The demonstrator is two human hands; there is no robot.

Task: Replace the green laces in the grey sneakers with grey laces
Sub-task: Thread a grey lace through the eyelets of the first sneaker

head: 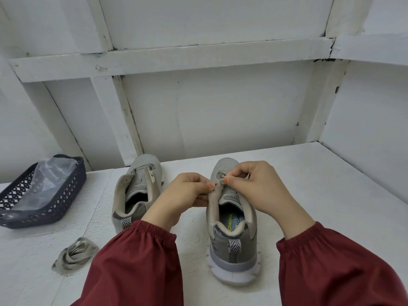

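Both forearms, in dark red sleeves (136,261) with elastic cuffs, reach forward and converge. The left hand (187,192) curls its fingers, with thumb and forefinger pinching the eyelet edge of the grey mesh sneaker (231,244). The right hand (254,186), fingers bent, pinches the same edge. The orange-nailed thumbs nearly touch.

Grey sneakers (248,231) with black-and-white chevron heel tabs (234,250), navy lattice basket (72,186), maroon sleeves (136,261), orange nails (226,180), white table (309,195).
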